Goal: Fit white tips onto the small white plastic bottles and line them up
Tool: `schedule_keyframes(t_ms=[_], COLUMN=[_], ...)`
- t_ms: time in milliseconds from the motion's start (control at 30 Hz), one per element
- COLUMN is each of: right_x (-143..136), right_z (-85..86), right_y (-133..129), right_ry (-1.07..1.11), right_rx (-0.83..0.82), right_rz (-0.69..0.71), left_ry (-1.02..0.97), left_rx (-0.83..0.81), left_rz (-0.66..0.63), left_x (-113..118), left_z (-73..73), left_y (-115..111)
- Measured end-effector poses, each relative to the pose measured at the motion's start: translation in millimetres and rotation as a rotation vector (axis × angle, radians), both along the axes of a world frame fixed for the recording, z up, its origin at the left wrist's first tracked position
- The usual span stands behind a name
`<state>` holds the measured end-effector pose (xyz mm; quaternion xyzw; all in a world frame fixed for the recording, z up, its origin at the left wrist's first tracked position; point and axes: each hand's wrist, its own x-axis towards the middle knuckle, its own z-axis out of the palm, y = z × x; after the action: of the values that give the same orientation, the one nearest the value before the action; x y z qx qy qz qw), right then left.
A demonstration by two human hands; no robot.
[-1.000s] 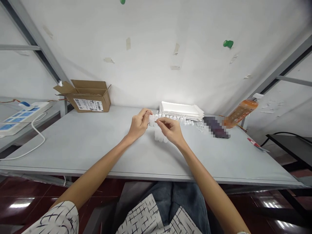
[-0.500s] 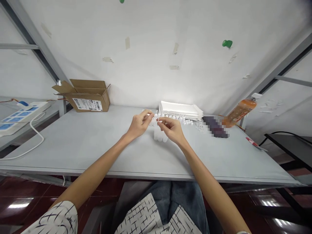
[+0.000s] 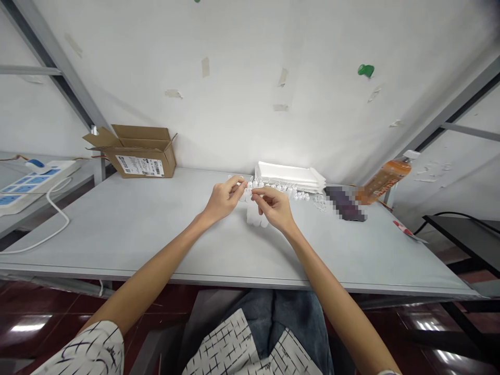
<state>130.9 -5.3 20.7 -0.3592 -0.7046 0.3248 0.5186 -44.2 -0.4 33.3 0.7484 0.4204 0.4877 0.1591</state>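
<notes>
My left hand (image 3: 223, 199) and my right hand (image 3: 274, 207) meet over the middle of the table, both with fingers pinched. Between the fingertips is a small white piece (image 3: 247, 194), too small to make out in full; both hands seem to grip it. Just below them, several white rounded pieces (image 3: 257, 215) stand close together on the table, partly hidden by my right hand. Behind my hands lies a row of small white knobbed pieces (image 3: 300, 196). A loose heap of thin white loops (image 3: 320, 202) is to their right.
A stack of white sheets or sleeves (image 3: 289, 174) lies by the wall on the grey table (image 3: 128, 229). An open cardboard box (image 3: 144, 156) is back left, near a power strip (image 3: 35, 185). To the right are a pixelated dark object (image 3: 346, 203) and an orange drink bottle (image 3: 386, 179).
My right fingers have closed in slightly at the small white piece, and a white ring shape seen at their tips is less visible. The left hand stays almost still.
</notes>
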Motion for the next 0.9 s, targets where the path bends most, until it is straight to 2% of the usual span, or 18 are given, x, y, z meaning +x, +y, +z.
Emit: schedule_keyframes(t_ms=[233,633,900], right_x=[0.9,-0.7,0.6], right_z=[-0.9,5.0,8.6], right_y=[-0.7,-2.7,-4.7], right_ry=[0.008,0.131,0.153], right_rx=[0.019,-0.133,-0.151], right_rz=[-0.002,0.056,0.113], left_ry=[0.017,0.067,0.066], left_rx=[0.019,0.063,0.102], left_rz=[0.02,-0.002,-0.022], left_x=[-1.7,0.4,2.3], left_z=[-2.0,-2.2,-0.9], left_y=[2.0,-0.5,-2.7])
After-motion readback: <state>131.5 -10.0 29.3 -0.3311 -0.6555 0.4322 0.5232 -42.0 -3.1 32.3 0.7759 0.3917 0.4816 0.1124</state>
